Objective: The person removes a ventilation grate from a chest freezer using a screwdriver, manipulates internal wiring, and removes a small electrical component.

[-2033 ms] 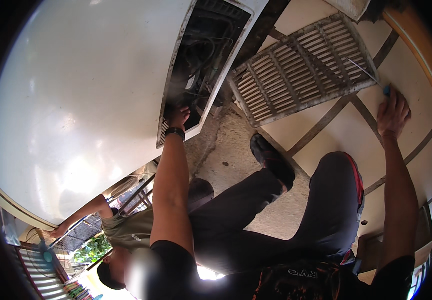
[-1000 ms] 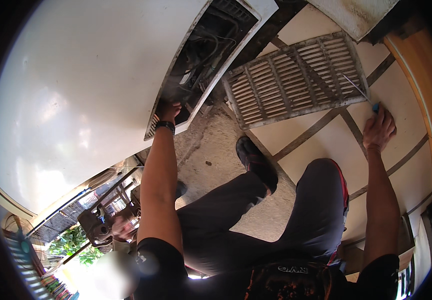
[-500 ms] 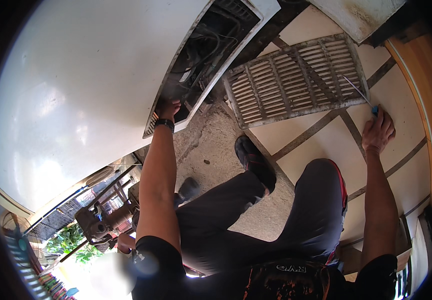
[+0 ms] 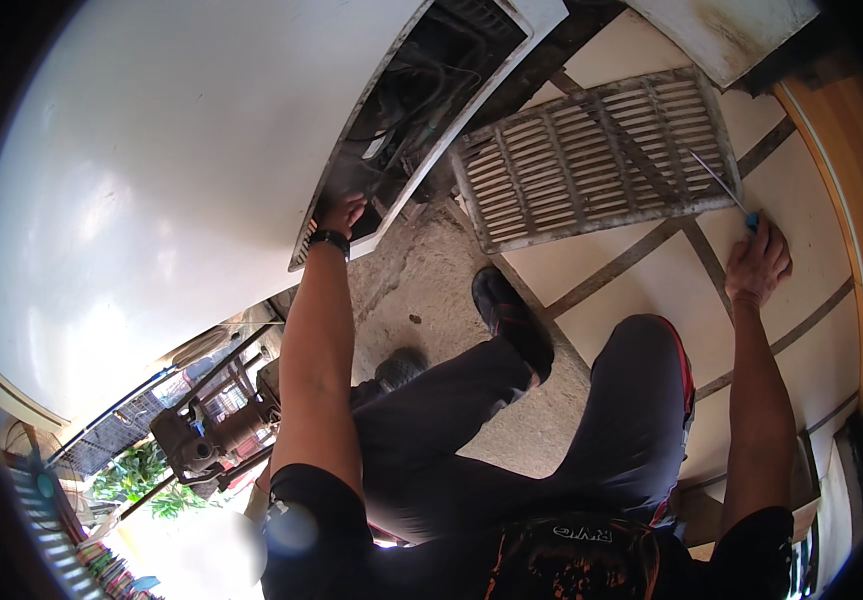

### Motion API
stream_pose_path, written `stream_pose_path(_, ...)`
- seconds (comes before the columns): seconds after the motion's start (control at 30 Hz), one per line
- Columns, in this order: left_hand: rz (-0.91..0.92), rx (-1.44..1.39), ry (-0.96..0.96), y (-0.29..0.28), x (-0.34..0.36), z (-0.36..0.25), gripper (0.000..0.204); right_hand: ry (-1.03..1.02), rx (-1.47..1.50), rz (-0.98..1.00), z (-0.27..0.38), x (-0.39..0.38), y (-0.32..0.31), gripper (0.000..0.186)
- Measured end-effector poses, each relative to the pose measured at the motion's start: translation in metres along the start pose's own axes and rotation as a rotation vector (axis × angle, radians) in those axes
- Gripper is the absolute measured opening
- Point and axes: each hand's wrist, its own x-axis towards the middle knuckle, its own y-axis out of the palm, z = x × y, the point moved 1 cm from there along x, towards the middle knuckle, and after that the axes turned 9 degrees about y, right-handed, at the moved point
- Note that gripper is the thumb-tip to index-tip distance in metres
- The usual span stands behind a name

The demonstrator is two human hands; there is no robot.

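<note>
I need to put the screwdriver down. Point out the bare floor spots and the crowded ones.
Bare tile lies between the slatted grille and the bent knee, beside the right hand. Bare concrete shows between the white appliance and the black shoe. The open compartment at the left hand is crowded with wires.

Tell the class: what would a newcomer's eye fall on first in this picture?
The big white appliance casing fills the upper left, its dark opened compartment showing wires, with the left hand at its lower edge. To the right a dirty slatted grille lies on the tiled floor, and the right hand beside it holds a blue-handled screwdriver.
</note>
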Motion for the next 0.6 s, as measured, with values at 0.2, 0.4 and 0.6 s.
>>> stream_pose_path(0.2, -0.007, 0.023, -0.025, 0.01, -0.005, -0.009, 0.034, 0.019, -0.04, 0.034, -0.004, -0.001, 0.002, 0.058)
stream_pose_path(0.4, 0.004, 0.065, -0.01, 0.0, -0.003, -0.007, 0.034, 0.0, 0.002, 0.005, -0.001, 0.0, 0.004, 0.057)
stream_pose_path(0.6, -0.004, 0.1, -0.022, 0.004, -0.003, -0.01, 0.029, 0.006, 0.012, 0.004, 0.0, -0.001, 0.001, 0.057)
